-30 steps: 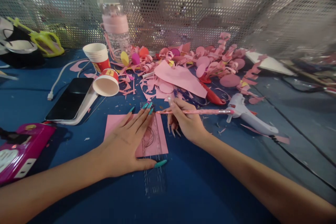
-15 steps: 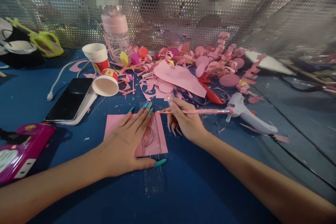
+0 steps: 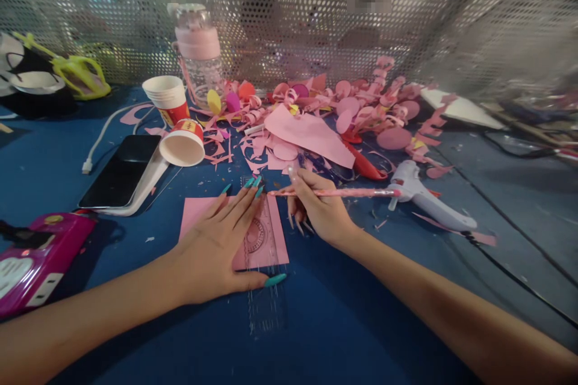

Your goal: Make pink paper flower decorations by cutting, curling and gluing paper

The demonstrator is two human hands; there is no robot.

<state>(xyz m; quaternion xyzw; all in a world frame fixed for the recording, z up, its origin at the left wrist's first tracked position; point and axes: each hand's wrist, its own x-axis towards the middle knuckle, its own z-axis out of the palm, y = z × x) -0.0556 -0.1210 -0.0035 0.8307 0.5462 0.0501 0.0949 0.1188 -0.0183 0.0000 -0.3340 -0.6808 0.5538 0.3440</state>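
My left hand (image 3: 217, 246) lies flat with fingers stretched, pressing a clear plastic ruler (image 3: 267, 307) onto a sheet of pink paper (image 3: 280, 246). The ruler runs lengthwise over the paper and past its near edge; a protractor is printed in its middle. The palm hides part of both. My right hand (image 3: 318, 204) is closed around a pink pencil (image 3: 347, 192), held almost level. The pencil's tip is at the ruler's right edge near the top of the paper, and its eraser end points toward the glue gun (image 3: 428, 198).
Pink paper scraps (image 3: 311, 132) and red-handled scissors (image 3: 365, 162) lie behind the hands. To the left are a phone (image 3: 121, 171), paper cups (image 3: 183, 144), a pink-lidded bottle (image 3: 198, 51) and a magenta power strip (image 3: 49, 252). A perforated metal panel (image 3: 298, 30) stands at the back.
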